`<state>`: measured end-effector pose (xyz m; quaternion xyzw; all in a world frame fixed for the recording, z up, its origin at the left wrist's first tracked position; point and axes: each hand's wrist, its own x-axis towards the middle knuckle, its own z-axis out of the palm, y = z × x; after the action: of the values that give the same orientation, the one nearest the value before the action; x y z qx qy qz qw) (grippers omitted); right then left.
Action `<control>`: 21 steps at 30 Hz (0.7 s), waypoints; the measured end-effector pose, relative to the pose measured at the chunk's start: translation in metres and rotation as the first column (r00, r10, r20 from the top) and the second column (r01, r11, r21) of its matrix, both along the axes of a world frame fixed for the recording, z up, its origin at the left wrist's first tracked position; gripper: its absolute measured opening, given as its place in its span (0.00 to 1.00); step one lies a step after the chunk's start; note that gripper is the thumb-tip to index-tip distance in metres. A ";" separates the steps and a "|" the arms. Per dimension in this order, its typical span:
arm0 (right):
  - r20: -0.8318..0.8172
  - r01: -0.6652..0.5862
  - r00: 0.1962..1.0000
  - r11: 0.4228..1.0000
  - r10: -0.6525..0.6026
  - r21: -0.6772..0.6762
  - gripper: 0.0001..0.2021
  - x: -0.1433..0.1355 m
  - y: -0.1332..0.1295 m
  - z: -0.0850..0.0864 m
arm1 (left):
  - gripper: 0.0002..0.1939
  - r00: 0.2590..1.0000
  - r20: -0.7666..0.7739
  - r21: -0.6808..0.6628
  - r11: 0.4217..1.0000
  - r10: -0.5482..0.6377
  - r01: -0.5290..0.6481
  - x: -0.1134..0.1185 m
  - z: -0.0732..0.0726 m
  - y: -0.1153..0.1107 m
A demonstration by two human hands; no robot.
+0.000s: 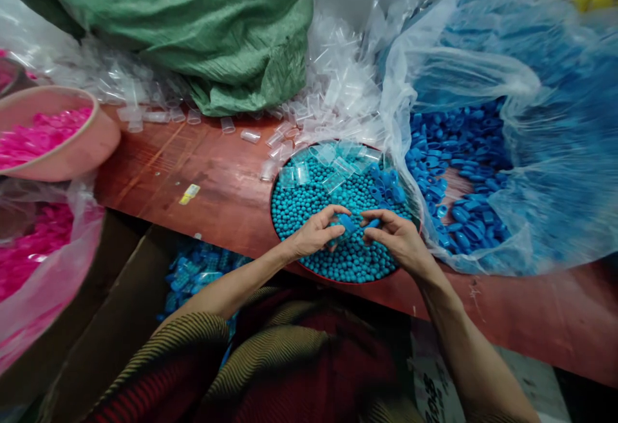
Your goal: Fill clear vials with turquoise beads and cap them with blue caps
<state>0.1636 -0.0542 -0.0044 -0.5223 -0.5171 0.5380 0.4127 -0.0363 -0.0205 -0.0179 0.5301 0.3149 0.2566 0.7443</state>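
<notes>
Over a round tub full of small blue balls, both my hands are close together. My left hand pinches a small blue plastic piece, perhaps with a clear part around it; the fingers partly hide it. Between the thumb and fingers of my right hand is a blue plastic cap. Several clear plastic tubes lie on the balls at the back of the tub. Loose blue caps sit on the balls at the right.
A clear bag of blue caps lies open at the right. Clear tubes are heaped behind the tub beside a green sack. A pink bowl stands left on the red-brown table. Below is a box with filled blue pieces.
</notes>
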 end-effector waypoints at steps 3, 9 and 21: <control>-0.050 0.071 0.996 0.997 -0.069 0.029 0.28 -0.003 0.001 -0.003 | 0.23 0.999 -0.027 0.074 0.997 -0.019 0.021 0.004 0.003 -0.003; 0.381 0.023 0.916 0.964 -0.126 0.263 0.24 -0.025 -0.017 -0.009 | 0.28 0.979 -0.103 0.281 0.949 0.178 -0.143 0.016 0.004 -0.013; 0.573 -0.059 0.715 0.781 -0.402 0.622 0.38 -0.038 -0.026 -0.021 | 0.19 0.964 -0.026 0.079 0.962 0.264 -0.261 0.041 0.022 -0.027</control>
<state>0.1259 -0.0806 -0.0258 -0.5711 -0.7193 0.0738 0.3886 0.0049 -0.0474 0.0041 0.5156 0.3859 0.3552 0.6775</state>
